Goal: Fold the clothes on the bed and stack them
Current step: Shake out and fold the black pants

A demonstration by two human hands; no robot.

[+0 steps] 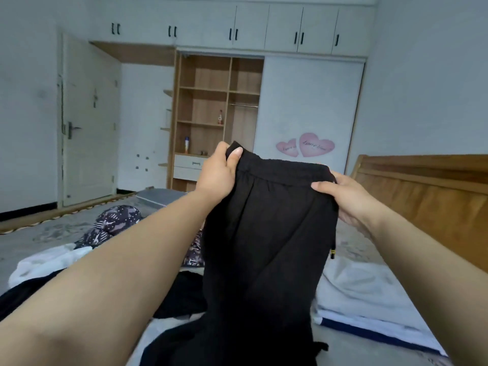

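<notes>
Both arms are up and out over the bed [39, 233]. The left hand [216, 175] pinches one corner of the waistband of the black trousers [266, 233], thumb pressed flat on the front of the cloth, fingers tucked behind. The right hand [346, 199] grips the other end of that elastic waistband, thumb laid along the front, fingers curled round the back edge. Between the two hands the waistband is pulled fairly level, slightly gathered, and the trousers hang straight down from it, their lower end reaching the bed close to the person. A drawstring with a yellow tip [332, 253] dangles at the trousers' right edge, just below the right hand.

On the bed, left of the hanging trousers, a dark patterned garment [116, 223] lies crumpled, with a white garment [50, 262] nearer the person beside it, and more black clothing [182, 294] spread under the left forearm. Right of the trousers lies a white cloth with a dark blue edge [369, 307]. The wooden headboard [427, 196] runs along the bed's right side. Beyond the bed stands an open wardrobe [216, 107] with a bottle [187, 144] on a lower shelf, pink heart stickers [306, 147] on its sliding door, and a white room door [89, 120] to the far left.
</notes>
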